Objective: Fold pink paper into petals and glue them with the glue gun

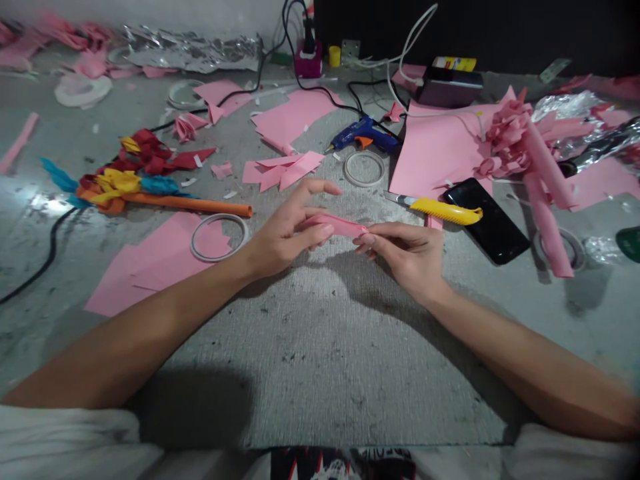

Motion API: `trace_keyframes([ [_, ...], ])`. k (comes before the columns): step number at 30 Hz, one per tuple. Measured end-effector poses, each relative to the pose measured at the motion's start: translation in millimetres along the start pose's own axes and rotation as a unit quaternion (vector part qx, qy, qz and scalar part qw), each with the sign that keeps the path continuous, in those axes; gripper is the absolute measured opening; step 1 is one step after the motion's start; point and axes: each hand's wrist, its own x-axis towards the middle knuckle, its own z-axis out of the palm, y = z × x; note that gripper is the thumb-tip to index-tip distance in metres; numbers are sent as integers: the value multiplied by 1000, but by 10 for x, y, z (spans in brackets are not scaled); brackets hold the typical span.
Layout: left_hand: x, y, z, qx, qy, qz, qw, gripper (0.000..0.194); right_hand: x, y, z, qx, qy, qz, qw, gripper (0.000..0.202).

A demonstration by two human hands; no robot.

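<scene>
Paper (344, 226), pink and folded, sits above the grey table (300, 353); your left hand (285, 235) grasps one end between thumb and fingers, and your right hand (411, 253) pinches the other, near the yellow cutter (445, 210).

No text is legible; letters (387, 453) on printed cloth (303, 465) seem blurred.

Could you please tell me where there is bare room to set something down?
The largest free patch lies between the forearms, nearer the camera than the left hand and right hand. A smaller one sits between the phone and right forearm. Beyond the hands it is crowded with pink paper, the glue gun and tape rings.
</scene>
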Motion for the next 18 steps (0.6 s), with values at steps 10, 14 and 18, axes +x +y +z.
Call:
trace_keyframes([
  [10,40,91,-2,169,-5,-8,986,31,37,29,4,33,-1,4,999,12],
  [14,12,91,19,191,2,-9,982,31,21,42,15,25,-4,-3,1000,15],
  [18,-10,74,58,170,19,-13,985,31,-30,45,26,6,17,-54,998,11],
])
